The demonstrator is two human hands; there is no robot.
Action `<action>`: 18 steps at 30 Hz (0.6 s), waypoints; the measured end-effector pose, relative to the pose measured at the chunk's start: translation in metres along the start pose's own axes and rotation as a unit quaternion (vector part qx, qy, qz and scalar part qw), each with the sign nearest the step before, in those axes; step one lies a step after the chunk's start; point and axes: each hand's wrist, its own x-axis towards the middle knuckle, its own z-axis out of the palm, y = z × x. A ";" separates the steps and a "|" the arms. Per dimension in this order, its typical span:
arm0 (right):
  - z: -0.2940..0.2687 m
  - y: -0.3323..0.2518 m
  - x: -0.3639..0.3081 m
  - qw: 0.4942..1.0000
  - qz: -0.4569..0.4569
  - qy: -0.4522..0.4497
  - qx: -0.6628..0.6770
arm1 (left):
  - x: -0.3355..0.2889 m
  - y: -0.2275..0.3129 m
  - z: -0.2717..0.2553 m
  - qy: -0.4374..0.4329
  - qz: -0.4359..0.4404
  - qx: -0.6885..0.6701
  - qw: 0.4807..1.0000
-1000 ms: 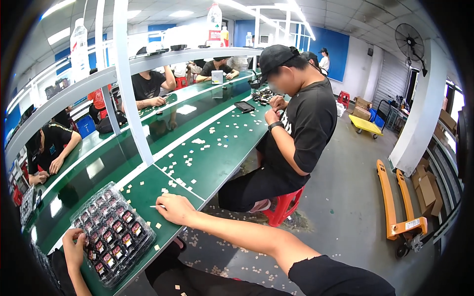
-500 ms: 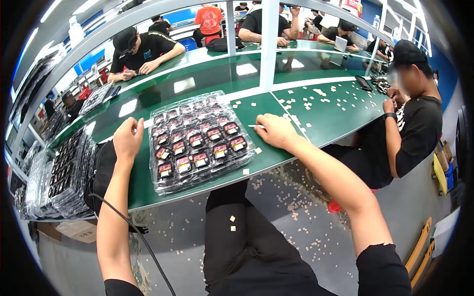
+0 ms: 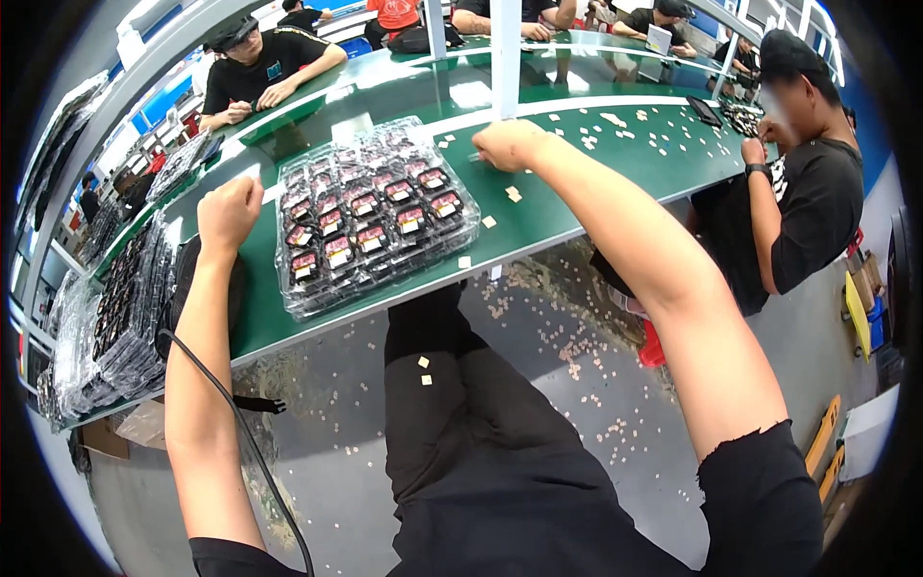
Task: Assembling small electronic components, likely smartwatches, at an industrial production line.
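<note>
My left hand (image 3: 231, 212) is raised at the left side of a stack of clear plastic trays (image 3: 394, 274), its fingers curled closed; what they hold, if anything, is hidden. Rows of small black parts (image 3: 369, 238) with red and white labels fill the top tray. Beyond the stack's right side, my right hand (image 3: 511, 144) hovers over the green table (image 3: 577, 192), fingers pinched. A thin pale stick-like piece (image 3: 475, 157) pokes out from them to the left. Small cream squares (image 3: 512, 194) lie on the tabletop below that hand.
More filled trays (image 3: 125, 298) are piled at the left, beside a black bag (image 3: 216, 303) and a cable (image 3: 226, 394). A white post (image 3: 507, 67) rises at the table's middle. A co-worker (image 3: 817, 183) sits at the right. Cream squares litter the floor (image 3: 538, 423).
The view has tilted, so the table sits higher in it. My right hand has moved farther out, toward the post. My left hand stays beside the trays, its fingers still curled.
</note>
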 end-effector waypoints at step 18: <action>-0.018 0.021 0.032 0.998 0.032 0.042 -0.041 | -0.021 -0.016 0.011 -0.021 0.007 0.041 0.999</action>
